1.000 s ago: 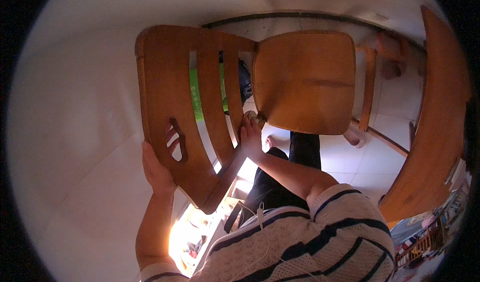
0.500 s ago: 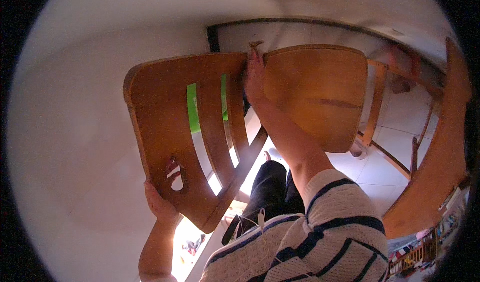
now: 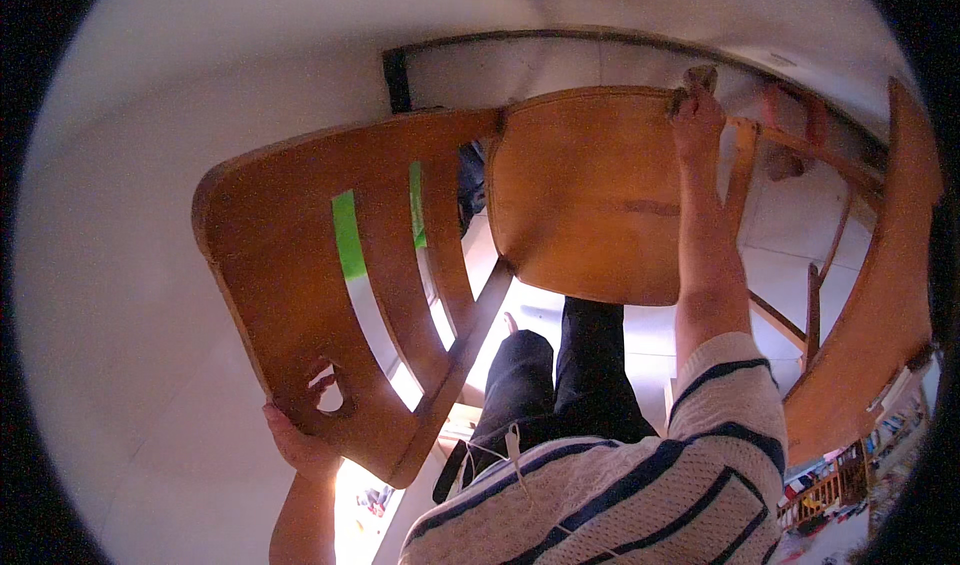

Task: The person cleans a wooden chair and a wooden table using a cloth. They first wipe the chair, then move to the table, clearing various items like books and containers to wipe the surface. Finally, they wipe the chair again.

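Observation:
A brown wooden chair has its slatted backrest (image 3: 290, 225) at the left and its seat (image 3: 590, 195) at the middle. My left hand (image 3: 305, 450) grips the backrest's outer edge at the lower left; some of its fingers show through the oval hole there. At the seat's far right corner, my right hand (image 3: 698, 130) is closed on a small brownish-grey cloth (image 3: 702, 78), which bunches out beyond the fingers. Part of the cloth is hidden by the hand. Green patches show behind the backrest slats.
Another curved wooden piece of furniture (image 3: 860, 315) rises at the right. Wooden legs and rails (image 3: 815, 315) stand over the pale tiled floor beside it. A white wall with a dark baseboard (image 3: 600, 35) runs behind the chair. Shelves with many small items (image 3: 900, 425) sit at the lower right.
My right hand has moved right with the cloth, from the joint of backrest and seat to the seat's far right corner. The chair and my left hand have shifted slightly left.

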{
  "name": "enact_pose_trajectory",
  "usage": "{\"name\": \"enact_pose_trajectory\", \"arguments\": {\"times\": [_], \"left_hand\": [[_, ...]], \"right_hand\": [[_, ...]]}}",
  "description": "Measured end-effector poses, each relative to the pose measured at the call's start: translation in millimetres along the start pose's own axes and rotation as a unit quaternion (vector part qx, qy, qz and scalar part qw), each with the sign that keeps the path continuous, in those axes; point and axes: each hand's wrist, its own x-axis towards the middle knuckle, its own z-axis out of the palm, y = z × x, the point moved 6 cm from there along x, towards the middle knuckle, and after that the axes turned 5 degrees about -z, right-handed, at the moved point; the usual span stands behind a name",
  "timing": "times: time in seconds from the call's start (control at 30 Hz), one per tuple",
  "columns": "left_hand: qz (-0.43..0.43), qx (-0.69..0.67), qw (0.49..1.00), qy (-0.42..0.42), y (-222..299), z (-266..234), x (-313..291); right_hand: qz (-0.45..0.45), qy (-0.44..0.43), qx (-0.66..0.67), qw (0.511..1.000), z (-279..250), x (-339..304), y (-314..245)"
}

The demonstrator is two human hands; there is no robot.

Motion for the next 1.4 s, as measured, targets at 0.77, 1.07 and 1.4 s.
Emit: {"name": "enact_pose_trajectory", "arguments": {"times": [0.77,1.07,1.4], "left_hand": [[-0.015,-0.045,0.999,0.008,-7.0,-8.2,-3.2],[0.031,-0.003,0.999,-0.043,-7.8,-2.4,-2.1],[0.022,-0.008,1.000,-0.012,-13.2,-6.1,-5.9]], "right_hand": [[-0.403,-0.207,0.173,0.875,61.5,-225.3,-215.4],[-0.376,-0.275,-0.017,0.885,48.1,-178.5,-239.6],[-0.340,-0.096,0.155,0.922,6.5,-106.2,-235.3]]}}
